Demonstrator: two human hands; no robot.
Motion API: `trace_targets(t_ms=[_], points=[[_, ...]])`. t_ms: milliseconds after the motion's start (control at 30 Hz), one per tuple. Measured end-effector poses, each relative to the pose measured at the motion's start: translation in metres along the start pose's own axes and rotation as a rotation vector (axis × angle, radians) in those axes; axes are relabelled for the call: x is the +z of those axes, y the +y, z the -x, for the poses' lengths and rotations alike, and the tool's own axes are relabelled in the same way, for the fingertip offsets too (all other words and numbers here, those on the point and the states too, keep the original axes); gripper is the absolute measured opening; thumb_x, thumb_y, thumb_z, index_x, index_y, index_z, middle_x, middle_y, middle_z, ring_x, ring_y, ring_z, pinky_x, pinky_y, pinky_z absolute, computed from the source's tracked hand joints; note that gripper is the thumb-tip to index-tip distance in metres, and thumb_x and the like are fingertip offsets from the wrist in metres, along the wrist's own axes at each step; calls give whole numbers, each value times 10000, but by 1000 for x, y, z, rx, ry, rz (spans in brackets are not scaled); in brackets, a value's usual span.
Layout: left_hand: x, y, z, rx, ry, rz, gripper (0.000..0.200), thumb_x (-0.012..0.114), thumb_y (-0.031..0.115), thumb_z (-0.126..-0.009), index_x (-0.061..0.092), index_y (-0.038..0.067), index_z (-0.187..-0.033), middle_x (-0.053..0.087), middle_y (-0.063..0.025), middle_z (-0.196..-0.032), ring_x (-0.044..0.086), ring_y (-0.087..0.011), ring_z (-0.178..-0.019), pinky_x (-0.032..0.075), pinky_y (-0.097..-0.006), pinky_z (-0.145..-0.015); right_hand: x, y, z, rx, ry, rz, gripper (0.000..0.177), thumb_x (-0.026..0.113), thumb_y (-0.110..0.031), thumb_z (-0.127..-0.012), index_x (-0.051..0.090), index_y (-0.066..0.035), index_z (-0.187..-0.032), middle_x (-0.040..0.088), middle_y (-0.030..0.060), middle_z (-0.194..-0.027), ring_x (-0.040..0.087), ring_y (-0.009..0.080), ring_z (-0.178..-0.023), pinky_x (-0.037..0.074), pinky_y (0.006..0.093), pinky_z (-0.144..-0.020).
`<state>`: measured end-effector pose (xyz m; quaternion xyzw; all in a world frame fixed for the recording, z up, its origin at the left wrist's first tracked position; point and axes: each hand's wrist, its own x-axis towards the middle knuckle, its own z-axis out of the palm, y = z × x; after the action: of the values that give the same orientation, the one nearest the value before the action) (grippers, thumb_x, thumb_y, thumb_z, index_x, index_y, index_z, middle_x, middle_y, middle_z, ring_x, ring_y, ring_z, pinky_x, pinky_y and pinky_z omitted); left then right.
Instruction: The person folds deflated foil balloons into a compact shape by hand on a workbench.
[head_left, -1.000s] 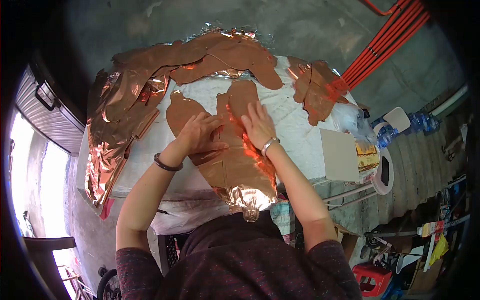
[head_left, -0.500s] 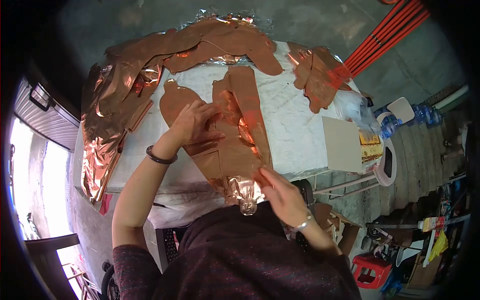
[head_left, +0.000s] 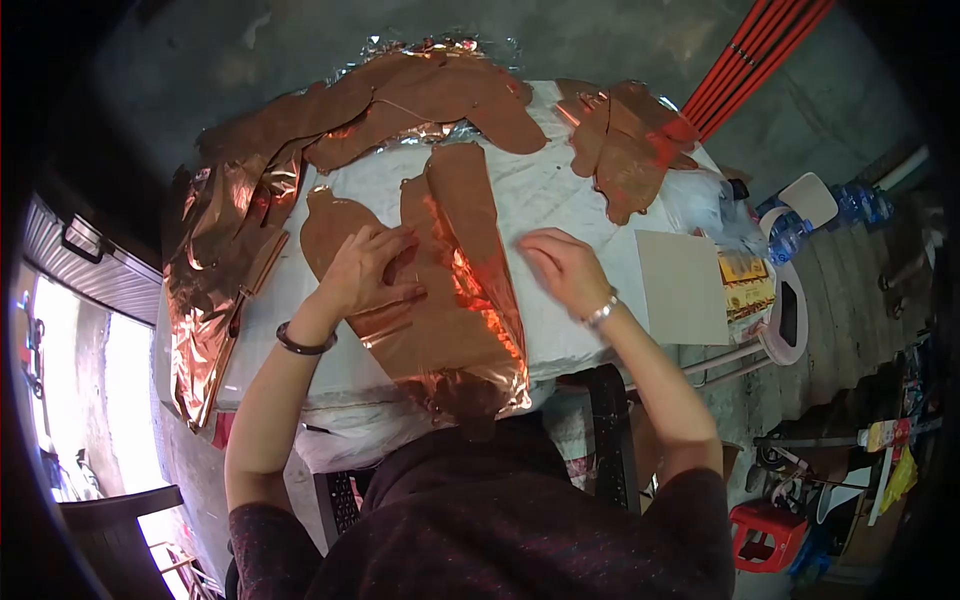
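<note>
A flat copper-coloured foil balloon (head_left: pixel 425 325) lies at the middle of the white-covered table (head_left: pixel 575 330), its near end hanging over the front edge. On its left part rests my left hand (head_left: pixel 362 270), thumb and fingers apart, pressing the foil. My right hand (head_left: pixel 565 268) is just right of the balloon over the white cover, with its fingers bent and held together; whether anything is between them is too small to tell. A shiny creased fold runs down the balloon's right side.
More copper foil balloons (head_left: pixel 400 105) lie along the back, with a shiny pile (head_left: pixel 205 290) at the left and others (head_left: pixel 625 150) at the back right. A beige card (head_left: pixel 684 288), a yellow package (head_left: pixel 745 285) and red poles (head_left: pixel 755 65) are on the right.
My right hand has moved up from the balloon's near end to beside its right edge. The near end now hangs darker and lower. My left hand stays on the foil; the view has shifted slightly.
</note>
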<state>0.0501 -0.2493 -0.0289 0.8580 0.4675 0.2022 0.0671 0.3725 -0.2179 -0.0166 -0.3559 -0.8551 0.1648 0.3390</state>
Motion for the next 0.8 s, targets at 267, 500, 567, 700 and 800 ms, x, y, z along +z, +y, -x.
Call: trace_targets(t_ms=[267, 500, 567, 700, 800], points=[[-5, 7, -2, -40, -11, 0, 709, 799, 369, -658, 557, 72, -1254, 530, -94, -1323, 505, -298, -1077, 410, -391, -949, 38, 34, -37, -24, -186, 72, 232, 597, -171, -881, 654, -45, -1068, 630, 95, -1147, 594, 264, -1061, 479, 363, -902], [-8, 9, -4, -56, -43, 7, 739, 810, 369, -638, 551, 80, -1268, 517, -78, -1341, 493, -290, -1114, 405, -383, -958, 52, 59, -70, -46, -282, 280, 448, 547, -308, -921, 531, -29, -1271, 451, 154, -1398, 421, 324, -1287, 347, 395, -1053], [-8, 10, -4, -60, -44, 8, 739, 811, 369, -636, 552, 80, -1265, 517, -78, -1341, 491, -289, -1123, 404, -386, -959, 56, 71, -88, -12, -294, 302, 485, 529, -341, -929, 506, -27, -1298, 420, 168, -1421, 397, 337, -1304, 332, 402, -1063], [-10, 12, -5, -84, -68, 6, 723, 810, 363, -637, 558, 79, -1251, 517, -75, -1342, 486, -291, -1147, 399, -393, -970, 54, 76, -103, 18, -216, 298, 532, 494, -390, -937, 477, -30, -1328, 402, 192, -1428, 377, 344, -1318, 313, 403, -1076], [-11, 12, -5, -90, -65, 26, 707, 806, 361, -643, 561, 80, -1244, 516, -74, -1344, 485, -293, -1155, 398, -399, -975, 50, 56, -81, -32, -303, 262, 596, 535, -362, -915, 392, -24, -1385, 328, 218, -1463, 347, 350, -1333, 312, 418, -1079]])
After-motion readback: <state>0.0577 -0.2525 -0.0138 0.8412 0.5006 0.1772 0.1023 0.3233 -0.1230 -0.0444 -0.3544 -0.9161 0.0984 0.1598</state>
